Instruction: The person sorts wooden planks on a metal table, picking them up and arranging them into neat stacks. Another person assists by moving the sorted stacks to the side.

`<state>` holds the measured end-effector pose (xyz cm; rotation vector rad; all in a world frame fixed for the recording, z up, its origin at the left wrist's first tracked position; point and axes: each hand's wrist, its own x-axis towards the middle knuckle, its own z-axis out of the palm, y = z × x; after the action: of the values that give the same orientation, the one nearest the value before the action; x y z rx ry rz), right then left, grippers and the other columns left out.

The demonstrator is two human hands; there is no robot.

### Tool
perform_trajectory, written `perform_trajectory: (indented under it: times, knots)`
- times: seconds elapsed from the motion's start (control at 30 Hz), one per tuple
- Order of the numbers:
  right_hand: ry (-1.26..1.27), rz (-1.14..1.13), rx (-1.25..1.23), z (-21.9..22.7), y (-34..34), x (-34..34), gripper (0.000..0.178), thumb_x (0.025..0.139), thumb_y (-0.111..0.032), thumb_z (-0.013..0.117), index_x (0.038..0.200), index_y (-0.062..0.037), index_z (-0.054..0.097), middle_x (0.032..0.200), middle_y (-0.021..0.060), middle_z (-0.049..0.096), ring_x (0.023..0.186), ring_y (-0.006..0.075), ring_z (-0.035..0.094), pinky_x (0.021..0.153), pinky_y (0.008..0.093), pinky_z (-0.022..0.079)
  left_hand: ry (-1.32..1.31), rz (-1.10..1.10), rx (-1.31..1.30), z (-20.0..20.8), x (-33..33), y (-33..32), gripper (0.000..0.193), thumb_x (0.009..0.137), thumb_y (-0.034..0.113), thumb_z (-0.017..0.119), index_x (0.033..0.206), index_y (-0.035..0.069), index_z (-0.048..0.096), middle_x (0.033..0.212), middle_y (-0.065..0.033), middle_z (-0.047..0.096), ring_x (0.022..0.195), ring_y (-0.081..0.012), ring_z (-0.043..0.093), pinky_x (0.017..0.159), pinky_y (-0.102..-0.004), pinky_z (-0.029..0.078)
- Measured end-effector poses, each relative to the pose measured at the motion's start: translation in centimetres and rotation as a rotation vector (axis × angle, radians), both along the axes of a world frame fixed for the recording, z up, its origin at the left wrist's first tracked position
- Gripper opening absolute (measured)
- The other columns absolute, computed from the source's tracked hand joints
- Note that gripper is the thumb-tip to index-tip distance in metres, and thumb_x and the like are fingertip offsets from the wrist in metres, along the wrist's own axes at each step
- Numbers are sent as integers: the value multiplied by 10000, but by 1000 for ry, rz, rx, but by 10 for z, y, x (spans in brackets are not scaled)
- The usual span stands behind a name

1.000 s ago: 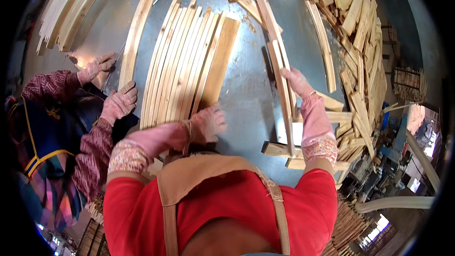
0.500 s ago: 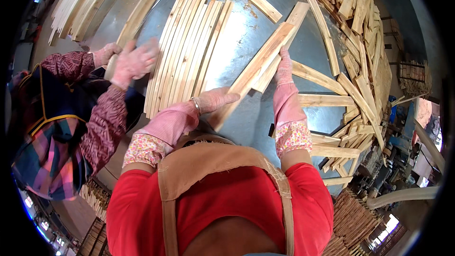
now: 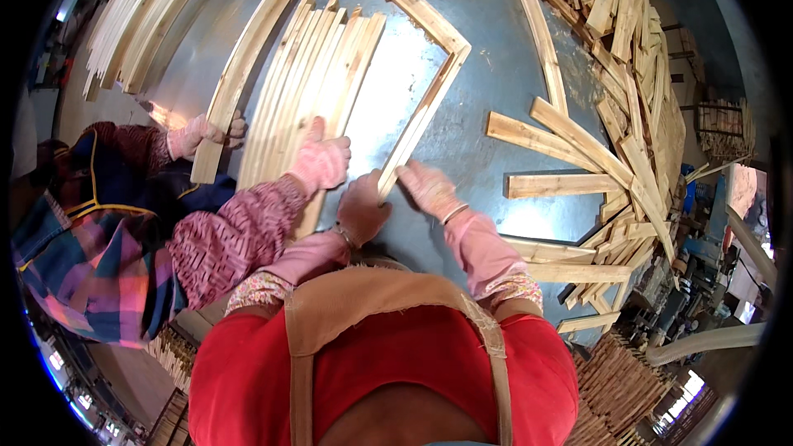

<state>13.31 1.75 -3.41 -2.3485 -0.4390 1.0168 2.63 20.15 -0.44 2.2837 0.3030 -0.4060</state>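
Observation:
Both my hands wear pink gloves. Between them, at the near end, they close on wooden slats point(image 3: 425, 120) held together on edge and slanting away to the far right. My left hand point(image 3: 363, 205) grips the left side of that end, and my right hand point(image 3: 428, 188) has its fingers against the right side. Whether one slat or two lie between my hands is hard to make out. Left of them lies a row of slats point(image 3: 289, 87) side by side. A co-worker's gloved hand point(image 3: 320, 161) rests on it, while their other hand point(image 3: 205, 135) holds a separate slat point(image 3: 248, 54).
A metal table point(image 3: 487, 223) lies under everything. On the right is a large heap of loose wood pieces point(image 3: 632, 116), with several slats point(image 3: 562, 186) jutting toward me. Another slat point(image 3: 434, 21) lies at the far side. A stack point(image 3: 144, 21) stands far left.
My hands have come closer together at the near end, and the slats now stand on edge instead of crossing flat. The co-worker's hand has moved onto the row, which has shifted left.

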Motion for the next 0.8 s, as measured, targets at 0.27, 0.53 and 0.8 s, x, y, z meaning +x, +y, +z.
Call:
perform_trajectory:
  times: [0.27,0.53,0.8]
  knots:
    - [-665,-366,-18,6,31,270,672,986,-510,680,1529,-120,616,1333,207,735,1287,430,655,1068,537,532,29,91,7,-14,-29,19,606,923,147,768,1475,63,533,1284,-247,656,1200,-475,634,1020,-562,527]
    - [-607,-24,-254,-23,104,323,842,835,-584,800,1507,-131,569,1363,242,667,1302,420,644,1044,503,562,249,476,39,15,-59,97,697,940,174,738,1577,78,470,1391,-273,652,1275,-486,633,1035,-546,530]
    - [81,108,-39,33,120,114,722,975,-438,673,1589,-98,506,1302,272,746,1272,412,698,1131,508,526,-43,486,-361,-31,42,110,795,912,304,808,1588,56,472,1389,-227,657,1262,-426,639,1053,-499,530]
